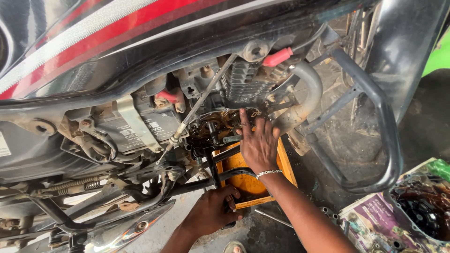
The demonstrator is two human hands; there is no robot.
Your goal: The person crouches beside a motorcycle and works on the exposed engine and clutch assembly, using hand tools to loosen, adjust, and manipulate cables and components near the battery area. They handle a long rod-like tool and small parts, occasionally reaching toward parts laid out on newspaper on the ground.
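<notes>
Our left hand (211, 211) curls loosely around a black bent metal lever (206, 183) just below the opened, oily engine case (220, 124), apparently steadying it. Under that case sits an orange rectangular metal drain tray (246, 185), placed, we judge, to catch dripping oil. Our right hand (258, 143), fingers spread and grasping nothing, presses flat against the case's exposed gears. Right of the case curves a grey steel crash guard (375, 117).
</notes>
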